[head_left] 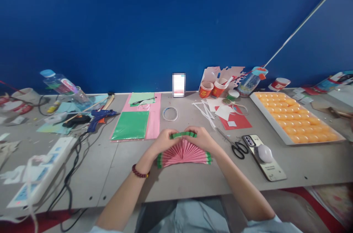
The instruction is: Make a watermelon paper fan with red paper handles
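Note:
A pink pleated paper fan (183,153) with green edges lies spread on the grey table (193,181) in front of me. My left hand (162,140) and my right hand (202,138) both pinch its folded top, where a green strip shows between the fingers. Both hands are closed on the fan. A dark red bead bracelet (139,172) sits on my left wrist.
Black scissors (237,147) and a phone (263,156) lie right of the fan. A tray of orange balls (298,117) stands at far right. Green and pink paper sheets (132,124), a tape roll (170,113), a blue glue gun (99,117), paper cups (212,89) and a power strip (44,170) are around.

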The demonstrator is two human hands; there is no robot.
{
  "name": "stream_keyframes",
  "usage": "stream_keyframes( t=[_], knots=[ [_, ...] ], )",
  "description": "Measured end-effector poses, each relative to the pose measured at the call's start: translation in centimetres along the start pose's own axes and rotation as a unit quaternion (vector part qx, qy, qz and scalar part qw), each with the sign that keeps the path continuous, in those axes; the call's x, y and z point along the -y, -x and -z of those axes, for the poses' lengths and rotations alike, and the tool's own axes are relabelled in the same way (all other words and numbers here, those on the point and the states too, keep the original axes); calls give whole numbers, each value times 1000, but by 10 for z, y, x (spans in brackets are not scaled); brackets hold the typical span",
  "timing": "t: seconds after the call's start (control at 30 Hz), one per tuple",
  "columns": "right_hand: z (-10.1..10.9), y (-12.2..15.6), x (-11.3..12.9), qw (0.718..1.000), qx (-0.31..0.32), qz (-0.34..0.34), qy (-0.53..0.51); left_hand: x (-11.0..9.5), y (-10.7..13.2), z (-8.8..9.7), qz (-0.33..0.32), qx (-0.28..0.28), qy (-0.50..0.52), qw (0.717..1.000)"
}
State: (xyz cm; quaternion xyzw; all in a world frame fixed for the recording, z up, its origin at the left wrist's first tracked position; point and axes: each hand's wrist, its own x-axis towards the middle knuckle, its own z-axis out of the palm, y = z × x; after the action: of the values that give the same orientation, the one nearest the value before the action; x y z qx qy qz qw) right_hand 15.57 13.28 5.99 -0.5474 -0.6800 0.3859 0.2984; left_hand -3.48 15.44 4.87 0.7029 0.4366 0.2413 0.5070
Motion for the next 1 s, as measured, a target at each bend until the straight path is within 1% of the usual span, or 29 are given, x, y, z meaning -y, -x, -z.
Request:
stream_keyframes(
  t=[0.1,0.2,0.37,0.5,0.7,0.8,0.9,1.0],
  knots=[
    [-1,-1,-2,1000,-5,9,4,1,-2,2,16,12,26,999],
    [-2,-1,-2,1000,-7,15,5,3,-3,2,25,13,36,999],
    [-3,-1,0,1000,-2,9,7,1,-2,1,1,6,20,1000],
    [-4,0,1,1000,-9,10,14,0,0,-1,-22,-12,15,1000],
    [-6,1,-3,997,-57,35,39,1,0,0,-37,-65,-4,997],
    [-3,0,-4,996,-73,41,34,1,-1,1,-32,-78,14,996],
    [1,-1,-4,996,-71,37,27,3,-3,2,-21,-85,41,995],
    [6,-2,-5,999,-44,29,13,8,-5,2,-17,-85,55,995]
  ],
)
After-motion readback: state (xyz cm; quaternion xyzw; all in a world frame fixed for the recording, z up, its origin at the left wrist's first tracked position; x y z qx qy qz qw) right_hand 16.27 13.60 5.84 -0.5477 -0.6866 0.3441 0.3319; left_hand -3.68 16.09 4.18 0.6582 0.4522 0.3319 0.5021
